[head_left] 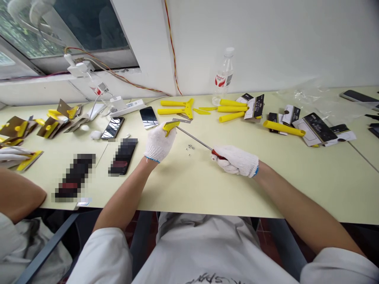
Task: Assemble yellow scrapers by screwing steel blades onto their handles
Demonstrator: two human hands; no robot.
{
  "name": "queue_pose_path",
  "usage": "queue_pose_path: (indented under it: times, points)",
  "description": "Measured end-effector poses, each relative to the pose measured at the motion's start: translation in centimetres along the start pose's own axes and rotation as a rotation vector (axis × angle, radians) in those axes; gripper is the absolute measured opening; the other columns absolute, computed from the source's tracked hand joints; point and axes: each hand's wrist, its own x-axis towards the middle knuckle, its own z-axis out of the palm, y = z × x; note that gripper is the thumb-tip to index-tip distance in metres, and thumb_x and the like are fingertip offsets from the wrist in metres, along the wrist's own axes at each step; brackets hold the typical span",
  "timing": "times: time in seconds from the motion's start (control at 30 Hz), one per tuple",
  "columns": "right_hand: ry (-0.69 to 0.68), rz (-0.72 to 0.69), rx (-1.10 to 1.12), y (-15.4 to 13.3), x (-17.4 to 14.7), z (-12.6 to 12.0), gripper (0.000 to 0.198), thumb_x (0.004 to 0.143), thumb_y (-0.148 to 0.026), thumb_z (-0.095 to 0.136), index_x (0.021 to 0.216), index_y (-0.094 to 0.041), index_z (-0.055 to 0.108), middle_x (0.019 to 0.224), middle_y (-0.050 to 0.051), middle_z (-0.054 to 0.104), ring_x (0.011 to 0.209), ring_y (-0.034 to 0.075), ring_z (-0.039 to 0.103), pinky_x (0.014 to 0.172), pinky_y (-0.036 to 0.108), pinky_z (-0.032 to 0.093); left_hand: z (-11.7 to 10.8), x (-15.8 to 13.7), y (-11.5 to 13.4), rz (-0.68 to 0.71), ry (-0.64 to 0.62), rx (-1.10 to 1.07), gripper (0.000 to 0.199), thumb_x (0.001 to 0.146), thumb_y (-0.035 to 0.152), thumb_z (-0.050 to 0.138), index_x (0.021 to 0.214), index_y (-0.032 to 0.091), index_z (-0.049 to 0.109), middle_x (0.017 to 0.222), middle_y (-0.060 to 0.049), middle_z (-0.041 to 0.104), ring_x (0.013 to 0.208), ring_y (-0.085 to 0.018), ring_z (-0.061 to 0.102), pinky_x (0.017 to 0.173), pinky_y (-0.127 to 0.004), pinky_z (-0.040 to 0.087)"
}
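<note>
Gloved in white knit, my left hand (160,141) is closed around a yellow plastic scraper head (171,127) with a thin metal blade at its top. My right hand (238,159), gloved alike, grips the red handle of a screwdriver (197,140). The screwdriver's long shaft points left, its tip at or very near the yellow head; exact contact I cannot make out. Several small screws or nuts (190,147) lie on the table between the hands. Behind them are yellow scraper parts with handles (177,107) and flat yellow pieces (204,111).
Yellow handles (232,110) and printed cards (315,128) lie to the right. A plastic bottle (224,77) stands by the wall. Phones (149,117) and a power strip (129,107) are on the left, where a co-worker's gloved hand (14,156) holds a yellow scraper (30,160).
</note>
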Motion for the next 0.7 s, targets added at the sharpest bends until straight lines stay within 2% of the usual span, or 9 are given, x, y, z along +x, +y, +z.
queue_pose_path:
  times: [0.17, 0.23, 0.3, 0.37, 0.43, 0.5, 0.6, 0.7]
  points:
    - [-0.132, 0.023, 0.078, 0.3, 0.1, -0.4, 0.059, 0.102, -0.085, 0.064, 0.100, -0.026, 0.056, 0.059, -0.014, 0.023, 0.048, 0.009, 0.008, 0.037, 0.020, 0.015, -0.2, 0.1, 0.0, 0.013, 0.020, 0.011, 0.029, 0.113, 0.005, 0.067, 0.135, 0.014, 0.084, 0.125, -0.004, 0.085, 0.118, -0.018, 0.077, 0.116, -0.029, 0.057]
    - [-0.126, 0.020, 0.040, 0.3, 0.2, -0.3, 0.058, 0.102, -0.085, 0.062, 0.102, -0.026, 0.056, 0.058, -0.014, 0.023, 0.047, 0.009, 0.008, 0.038, 0.022, 0.014, -0.3, 0.3, 0.0, 0.010, 0.019, 0.017, 0.032, 0.113, 0.006, 0.068, 0.139, 0.016, 0.083, 0.125, -0.003, 0.085, 0.117, -0.017, 0.077, 0.115, -0.029, 0.057]
    - [0.007, -0.022, -0.102, 0.2, 0.3, 0.1, 0.053, 0.100, -0.077, 0.070, 0.101, -0.027, 0.055, 0.058, -0.013, 0.033, 0.044, 0.010, 0.017, 0.040, 0.024, 0.016, -0.4, 0.5, -0.1, 0.004, 0.022, 0.026, 0.031, 0.114, 0.007, 0.068, 0.139, 0.015, 0.083, 0.125, -0.005, 0.084, 0.119, -0.018, 0.077, 0.116, -0.030, 0.057]
    - [0.260, -0.143, -0.322, 0.3, 0.5, 0.6, 0.045, 0.098, -0.065, 0.078, 0.096, -0.026, 0.055, 0.062, -0.007, 0.049, 0.047, 0.012, 0.035, 0.046, 0.026, 0.028, -0.4, 0.7, -0.3, 0.001, 0.030, 0.035, 0.027, 0.116, 0.014, 0.068, 0.139, 0.013, 0.081, 0.128, -0.009, 0.082, 0.123, -0.021, 0.076, 0.118, -0.036, 0.058]
    - [0.511, -0.332, -0.571, 0.6, 0.8, 1.2, 0.036, 0.101, -0.057, 0.075, 0.091, -0.024, 0.061, 0.072, 0.001, 0.066, 0.061, 0.018, 0.057, 0.060, 0.031, 0.043, -0.4, 0.8, -0.5, 0.000, 0.035, 0.041, 0.028, 0.117, 0.027, 0.071, 0.139, 0.012, 0.079, 0.134, -0.012, 0.079, 0.127, -0.026, 0.075, 0.117, -0.046, 0.060]
    - [0.682, -0.492, -0.806, 1.1, 1.1, 1.5, 0.035, 0.108, -0.054, 0.064, 0.092, -0.023, 0.068, 0.088, 0.009, 0.077, 0.078, 0.025, 0.069, 0.072, 0.036, 0.048, -0.3, 0.8, -0.8, -0.004, 0.030, 0.045, 0.036, 0.115, 0.039, 0.075, 0.140, 0.014, 0.076, 0.139, -0.014, 0.075, 0.127, -0.029, 0.074, 0.112, -0.051, 0.064]
    - [0.779, -0.530, -1.047, 1.7, 1.2, 1.7, 0.045, 0.116, -0.054, 0.049, 0.099, -0.021, 0.074, 0.100, 0.015, 0.082, 0.088, 0.030, 0.075, 0.075, 0.038, 0.046, 0.0, 0.6, -1.2, -0.021, 0.011, 0.043, 0.040, 0.114, 0.043, 0.076, 0.142, 0.015, 0.074, 0.139, -0.014, 0.073, 0.122, -0.028, 0.075, 0.107, -0.050, 0.066]
    - [0.722, -0.463, -1.061, 1.8, 1.0, 1.5, 0.053, 0.118, -0.059, 0.041, 0.099, -0.022, 0.074, 0.093, 0.013, 0.080, 0.082, 0.029, 0.073, 0.073, 0.038, 0.043, 0.3, 0.3, -1.4, -0.032, -0.006, 0.038, 0.039, 0.115, 0.043, 0.075, 0.142, 0.015, 0.074, 0.138, -0.013, 0.073, 0.119, -0.028, 0.075, 0.104, -0.048, 0.067]
